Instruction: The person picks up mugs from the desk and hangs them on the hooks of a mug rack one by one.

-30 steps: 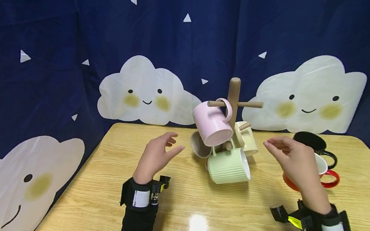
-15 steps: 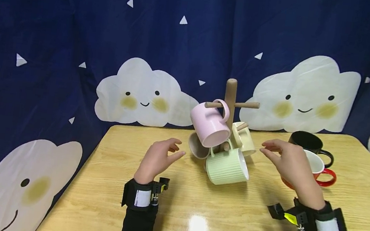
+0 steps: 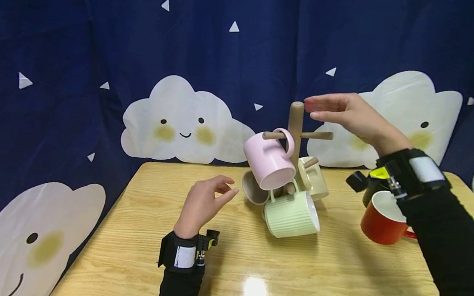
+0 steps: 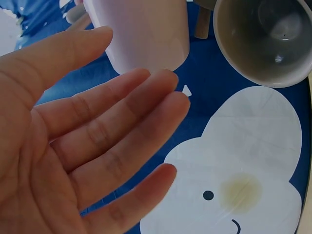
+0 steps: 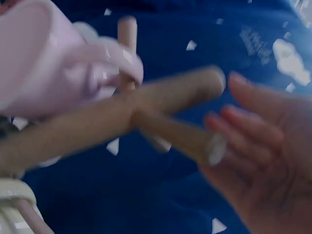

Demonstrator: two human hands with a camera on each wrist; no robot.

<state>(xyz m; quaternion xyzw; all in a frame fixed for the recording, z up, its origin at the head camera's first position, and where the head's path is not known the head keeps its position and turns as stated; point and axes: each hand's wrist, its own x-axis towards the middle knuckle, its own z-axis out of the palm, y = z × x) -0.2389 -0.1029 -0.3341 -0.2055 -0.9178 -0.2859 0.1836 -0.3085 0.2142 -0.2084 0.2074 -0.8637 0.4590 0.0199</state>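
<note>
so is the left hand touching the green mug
Apart: the head view shows wooden tabletop between the left hand and the green mug.

White glare on table (image 3: 153, 212); right wrist view blurred.

One wooden rack (image 3: 296, 118) carries four visible mugs (image 3: 268, 164), with two more mugs (image 3: 380, 224) at its four o'clock. Two hands show: one right hand (image 3: 352, 115) at two o'clock, one left hand (image 3: 204, 200) at eight. Four clouds (image 3: 184, 109) appear in head view.

No txt, nos. or logos legible — faint marks (image 5: 256, 41) on backdrop (image 5: 122, 195), R-wrist view, too blurry.
</note>
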